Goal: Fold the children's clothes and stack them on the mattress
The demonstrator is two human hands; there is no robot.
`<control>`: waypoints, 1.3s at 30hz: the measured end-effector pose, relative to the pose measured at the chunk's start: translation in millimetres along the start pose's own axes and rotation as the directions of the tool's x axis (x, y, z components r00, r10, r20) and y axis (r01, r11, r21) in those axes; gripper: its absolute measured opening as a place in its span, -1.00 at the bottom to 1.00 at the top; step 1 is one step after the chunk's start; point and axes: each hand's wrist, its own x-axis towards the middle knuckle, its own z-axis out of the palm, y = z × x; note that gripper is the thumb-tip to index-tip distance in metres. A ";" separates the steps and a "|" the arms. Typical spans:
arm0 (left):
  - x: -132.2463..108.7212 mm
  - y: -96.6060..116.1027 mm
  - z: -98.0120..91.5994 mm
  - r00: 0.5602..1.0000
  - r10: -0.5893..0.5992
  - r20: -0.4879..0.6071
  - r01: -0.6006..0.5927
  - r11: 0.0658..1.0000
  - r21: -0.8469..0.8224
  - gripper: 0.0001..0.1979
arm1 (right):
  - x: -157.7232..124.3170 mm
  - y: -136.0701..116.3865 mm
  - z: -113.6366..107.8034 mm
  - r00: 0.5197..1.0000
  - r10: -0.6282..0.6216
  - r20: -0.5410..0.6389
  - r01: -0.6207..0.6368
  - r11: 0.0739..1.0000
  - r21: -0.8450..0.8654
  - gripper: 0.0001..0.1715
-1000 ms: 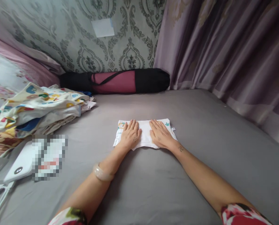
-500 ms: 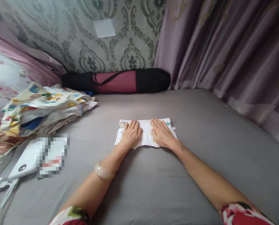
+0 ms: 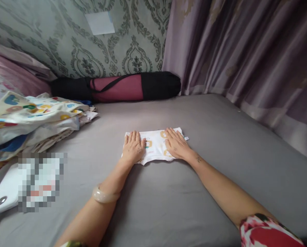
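A small folded white cloth (image 3: 155, 144) with little orange and green prints lies on the grey bed sheet (image 3: 184, 199). My left hand (image 3: 133, 147) rests flat on its left end, fingers stretched out. My right hand (image 3: 176, 144) lies flat on its right end, fingers also extended. A gap of printed cloth shows between the two hands. A pale bangle (image 3: 104, 196) circles my left wrist.
A pile of colourful printed laundry (image 3: 27, 120) sits at the left. A black and maroon rolled bag (image 3: 117, 87) lies against the patterned wall. Purple curtains (image 3: 246, 58) hang along the right. A white device (image 3: 4, 195) and a blurred patch lie at the lower left.
Both hands have slid apart toward the ends of the cloth, uncovering its printed middle. The view has shifted slightly to the right.
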 end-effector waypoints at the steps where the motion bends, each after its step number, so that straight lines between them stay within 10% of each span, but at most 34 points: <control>1: -0.5 0.5 -1.0 1.000 0.001 -0.004 -0.001 1.000 0.000 -0.39 | -0.2 0.0 -0.4 1.000 -0.001 0.002 0.001 1.000 0.004 -0.30; 23: 1.0 -11.1 0.3 0.997 -0.079 0.020 0.080 0.997 -0.017 -0.34 | 2.7 18.6 -0.6 0.989 0.150 -0.013 -0.151 0.988 -0.035 -0.26; 32: -5.1 -0.7 -7.3 0.982 -0.006 -0.187 0.003 1.000 -0.015 -0.42 | 0.6 15.9 -12.7 0.995 0.096 -0.022 -0.097 0.993 -0.069 -0.24; 39: -4.4 -1.2 -2.3 0.998 0.039 -0.055 -0.041 0.998 -0.038 -0.43 | -2.2 21.2 -0.5 0.998 0.052 -0.037 -0.054 0.997 -0.052 -0.26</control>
